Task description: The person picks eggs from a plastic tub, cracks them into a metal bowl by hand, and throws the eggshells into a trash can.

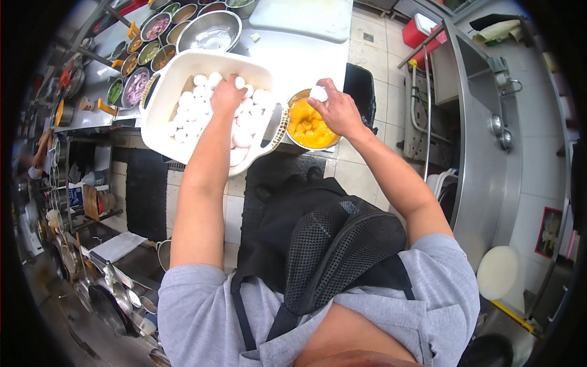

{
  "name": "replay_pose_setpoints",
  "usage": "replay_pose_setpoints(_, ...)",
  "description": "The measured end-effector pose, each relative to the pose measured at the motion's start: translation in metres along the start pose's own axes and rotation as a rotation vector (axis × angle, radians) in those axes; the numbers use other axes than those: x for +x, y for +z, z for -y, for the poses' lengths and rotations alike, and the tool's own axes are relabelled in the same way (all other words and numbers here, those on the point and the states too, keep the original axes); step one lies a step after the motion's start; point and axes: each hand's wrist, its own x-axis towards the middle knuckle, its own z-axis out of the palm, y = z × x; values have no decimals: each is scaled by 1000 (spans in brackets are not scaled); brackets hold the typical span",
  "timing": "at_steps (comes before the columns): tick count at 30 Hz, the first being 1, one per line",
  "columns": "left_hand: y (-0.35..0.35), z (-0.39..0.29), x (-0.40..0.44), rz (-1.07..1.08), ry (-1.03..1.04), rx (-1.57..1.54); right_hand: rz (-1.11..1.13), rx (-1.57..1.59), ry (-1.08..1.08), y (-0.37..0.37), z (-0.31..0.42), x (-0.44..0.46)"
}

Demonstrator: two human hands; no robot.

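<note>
Several white eggs (191, 116) lie in a large white plastic basket (160, 136) with two handles. My left hand (228, 96) reaches down among them, its fingers bent around an egg (239, 82). To the right, a round metal bowl (317, 148) holds several yolks and yellow egg liquid (309, 122). Over this bowl's upper right rim, my right hand (335, 107) grips a white egg or eggshell (318, 93); whether it is whole cannot be made out.
Behind the basket stand an empty steel bowl (210, 32) and several small bowls of chopped food, one with purple onion (136, 87). A white cutting board (302, 18) lies at the back. A black bin (361, 92) stands right of the yolk bowl.
</note>
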Motion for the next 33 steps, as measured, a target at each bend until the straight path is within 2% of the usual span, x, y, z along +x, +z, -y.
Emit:
replay_pose_setpoints(2, -7, 3, 0, -8, -2, -17, 32, 70, 67, 3, -7, 0)
replay_pose_setpoints(4, -19, 3, -9, -102, -11, -196, -106, 172, -85, 16, -25, -1)
replay_pose_setpoints(5, -25, 3, -15, -106, -8, -187, -112, 180, -86, 12, -33, 0)
replay_pose_setpoints(7, -36, 2, -30, -198, -67, -437, -37, 294, 69, -8, -41, 1)
replay_pose_setpoints(8, -37, 4, -35, -203, -62, -429, -232, 266, -60, -8, -60, 6)
replay_pose_setpoints(9, -34, 8, -40, -239, -10, -515, -169, 335, 116, -22, -68, 11)
replay_pose_setpoints(11, -41, 4, -56, -275, 48, -597, -377, -210, -148, -23, -116, 25)
replay_pose_setpoints(12, -52, -11, -69, -161, 23, -810, -382, -206, -146, -27, -117, 23)
replay_pose_setpoints(13, -60, -26, -83, -40, -4, -1020, -329, -255, -8, -36, -113, 20)
replay_pose_setpoints(14, -64, -40, -93, -45, 3, -1017, -279, -303, 125, -46, -108, 20)
replay_pose_setpoints(15, -68, -53, -101, 32, 7, -1046, -288, -300, 117, -54, -101, 22)
replay_pose_setpoints(17, -73, -76, -115, 204, 34, -1025, -210, -4, -251, -58, -76, 7)
replay_pose_setpoints(19, -63, -96, -121, 277, 160, -961, -121, 142, -400, -58, -38, -9)
replay_pose_setpoints(21, -53, -117, -126, 312, 186, -901, 17, 287, -471, -49, -22, -17)
replay_pose_setpoints(22, -51, -125, -128, 240, 266, -736, 13, 287, -473, -45, -20, -19)
replay_pose_setpoints(23, -50, -132, -131, 239, 267, -735, 24, 260, -465, -39, -20, -21)
replay_pose_setpoints(25, -52, -148, -137, 315, 295, -632, 35, 232, -461, -34, -24, -26)
replay_pose_setpoints(27, -53, -161, -143, 344, 222, -600, 147, 500, -276, -35, -34, -31)
replay_pose_setpoints(28, -52, -163, -145, 372, 204, -611, 151, 499, -279, -27, -45, -33)
replay_pose_setpoints(30, -48, -160, -145, 397, 188, -622, 137, 1116, 76, -4, -75, -33)
replay_pose_setpoints(31, -42, -153, -144, 367, 190, -674, 138, 1114, 74, -5, -83, -33)
replay_pose_setpoints(33, -40, -139, -146, 342, 189, -729, 14, 1465, 297, -5, -100, -34)
